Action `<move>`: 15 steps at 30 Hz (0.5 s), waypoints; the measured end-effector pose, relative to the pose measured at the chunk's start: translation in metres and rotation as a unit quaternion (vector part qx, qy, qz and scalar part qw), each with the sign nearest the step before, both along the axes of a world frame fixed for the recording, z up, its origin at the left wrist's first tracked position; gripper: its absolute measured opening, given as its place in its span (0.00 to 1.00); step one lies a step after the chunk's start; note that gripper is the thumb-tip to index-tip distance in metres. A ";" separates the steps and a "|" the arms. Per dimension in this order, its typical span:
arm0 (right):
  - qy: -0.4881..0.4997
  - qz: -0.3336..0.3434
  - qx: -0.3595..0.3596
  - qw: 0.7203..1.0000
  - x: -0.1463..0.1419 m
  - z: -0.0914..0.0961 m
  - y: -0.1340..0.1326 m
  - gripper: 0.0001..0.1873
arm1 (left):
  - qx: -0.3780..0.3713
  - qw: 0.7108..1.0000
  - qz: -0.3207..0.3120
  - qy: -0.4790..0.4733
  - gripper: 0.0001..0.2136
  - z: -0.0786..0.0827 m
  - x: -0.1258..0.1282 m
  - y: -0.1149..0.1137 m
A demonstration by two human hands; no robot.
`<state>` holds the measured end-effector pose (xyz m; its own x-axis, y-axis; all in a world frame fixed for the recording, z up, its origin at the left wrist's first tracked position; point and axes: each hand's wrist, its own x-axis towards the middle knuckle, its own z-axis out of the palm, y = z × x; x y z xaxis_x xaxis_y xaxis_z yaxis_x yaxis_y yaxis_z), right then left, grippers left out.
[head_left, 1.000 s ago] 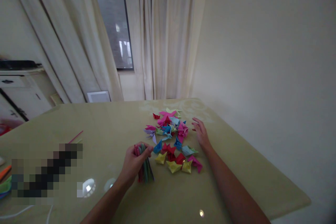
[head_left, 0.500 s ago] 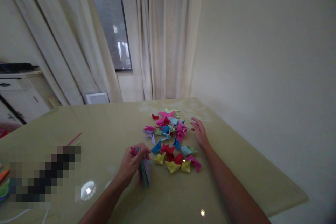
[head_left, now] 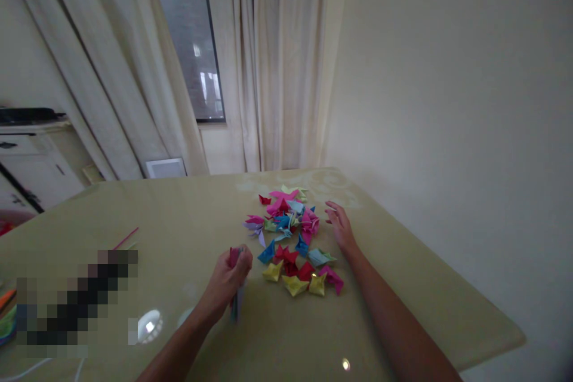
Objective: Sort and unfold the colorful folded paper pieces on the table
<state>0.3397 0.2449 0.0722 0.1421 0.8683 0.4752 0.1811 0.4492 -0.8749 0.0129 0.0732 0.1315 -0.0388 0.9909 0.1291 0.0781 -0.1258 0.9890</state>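
Across the table [head_left: 179,215], folded papers [head_left: 283,222] are lying heaped, the right hand [head_left: 341,229] is resting slack-fingered beside them, and the left hand [head_left: 226,273] is gripping a paper bundle [head_left: 237,304], seemingly a holding step, any next move calling for gentleness.

And there is no text to be read here, not a label, brand, number or sign: between the two hands the folded paper pieces [head_left: 295,285] show plain colour, and the paper bundle [head_left: 237,304] in the left hand [head_left: 233,271] is too blurred to read. Out to the left of that hand, a pixelated patch [head_left: 83,298] gives only blocks (no letter gets through that), while the pale panel [head_left: 165,168] well beyond it shows nothing legible either.
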 end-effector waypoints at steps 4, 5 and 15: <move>-0.001 0.000 -0.001 1.000 0.000 0.001 0.000 0.30 | 0.012 0.998 -0.014 -0.060 0.33 -0.004 0.007 0.000; -0.001 -0.001 -0.001 1.000 0.000 0.000 0.000 0.30 | 0.012 0.997 -0.010 -0.073 0.31 -0.005 0.009 0.000; -0.009 -0.005 0.002 1.000 0.000 -0.001 0.001 0.30 | 0.031 0.996 -0.012 -0.084 0.29 -0.001 0.010 -0.001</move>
<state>0.3394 0.2456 0.0710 0.1425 0.8648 0.4815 0.2025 0.4507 -0.8694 0.0231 0.0725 0.1306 -0.0418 0.9821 0.1839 -0.0923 -0.1871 0.9780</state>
